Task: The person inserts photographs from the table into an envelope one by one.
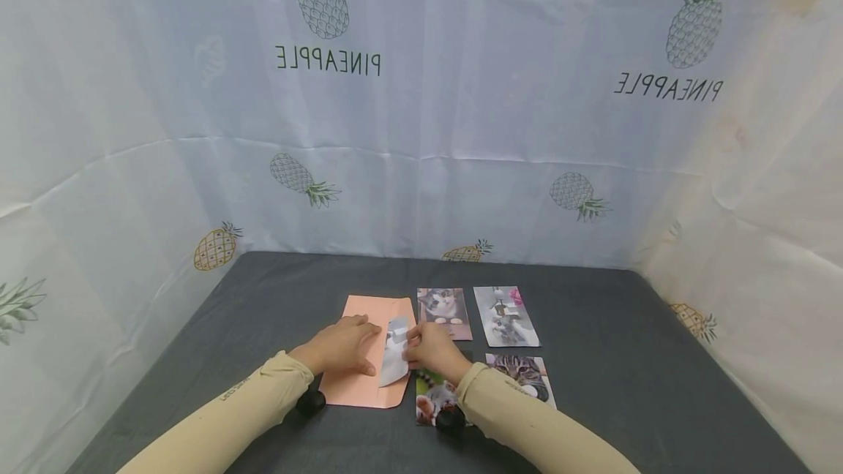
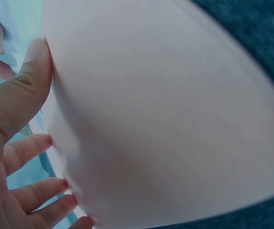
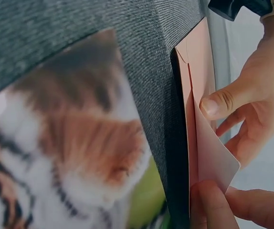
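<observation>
So, left hand (image 1: 344,347) touches peach envelope (image 1: 356,389); right hand (image 1: 435,349) pinches photo card (image 1: 394,361).

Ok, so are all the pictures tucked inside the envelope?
No, four pictures lie outside on the dark table, beside the envelope.

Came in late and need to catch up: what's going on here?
A person has both hands at a peach envelope. The left hand rests on it, while the right hand pinches a photo card that sits partly in its opening. Whether the card is going in or coming out, I can't tell. Four other photo cards lie to the right on the dark tabletop.
</observation>
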The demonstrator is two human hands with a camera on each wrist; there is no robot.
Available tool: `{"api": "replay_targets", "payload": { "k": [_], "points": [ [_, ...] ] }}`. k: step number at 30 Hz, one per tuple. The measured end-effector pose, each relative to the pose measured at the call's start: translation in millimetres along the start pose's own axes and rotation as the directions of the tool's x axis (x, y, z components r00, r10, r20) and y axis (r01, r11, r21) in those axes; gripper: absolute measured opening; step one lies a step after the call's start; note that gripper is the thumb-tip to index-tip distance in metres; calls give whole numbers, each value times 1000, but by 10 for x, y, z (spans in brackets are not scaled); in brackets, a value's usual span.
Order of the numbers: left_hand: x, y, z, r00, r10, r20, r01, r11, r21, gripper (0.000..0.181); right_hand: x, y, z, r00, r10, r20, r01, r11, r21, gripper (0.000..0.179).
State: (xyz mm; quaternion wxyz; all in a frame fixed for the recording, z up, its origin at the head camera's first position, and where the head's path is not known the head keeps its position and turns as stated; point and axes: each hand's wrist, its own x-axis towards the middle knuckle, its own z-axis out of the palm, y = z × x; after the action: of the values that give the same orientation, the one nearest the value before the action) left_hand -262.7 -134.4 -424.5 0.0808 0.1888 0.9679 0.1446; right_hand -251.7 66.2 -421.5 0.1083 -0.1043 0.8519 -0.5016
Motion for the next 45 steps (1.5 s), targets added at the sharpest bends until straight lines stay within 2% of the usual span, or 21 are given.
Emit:
{"api": "replay_targets", "payload": {
  "k": [8, 15, 19, 27, 38, 45],
  "points": [
    [-7, -16, 3, 1000, 25, -9, -25, 1000, 9, 73, -2, -16, 70, 999, 9, 45, -14, 996, 93, 36],
    [-1, -29, 15, 1000, 25, -12, -25, 1000, -2, 73, -11, -25, 128, 997, 35, 73, -43, 994, 105, 35],
    [-1, -32, 14, 1000, 25, -11, -25, 1000, -4, 73, -8, -34, 145, 997, 44, 68, -52, 992, 118, 42],
    [1, -36, 19, 1000, 24, -12, -24, 1000, -6, 73, 28, -35, 173, 996, 67, 59, -72, 993, 97, 57],
    [-7, -33, 15, 1000, 24, -17, -24, 999, -21, 73, 75, -44, 222, 998, 41, 52, -42, 999, 12, 52],
    [-17, -28, 5, 1000, 26, -17, -27, 999, -30, 72, 69, -68, 242, 998, 42, 49, -42, 999, 6, 52]
  ]
}}
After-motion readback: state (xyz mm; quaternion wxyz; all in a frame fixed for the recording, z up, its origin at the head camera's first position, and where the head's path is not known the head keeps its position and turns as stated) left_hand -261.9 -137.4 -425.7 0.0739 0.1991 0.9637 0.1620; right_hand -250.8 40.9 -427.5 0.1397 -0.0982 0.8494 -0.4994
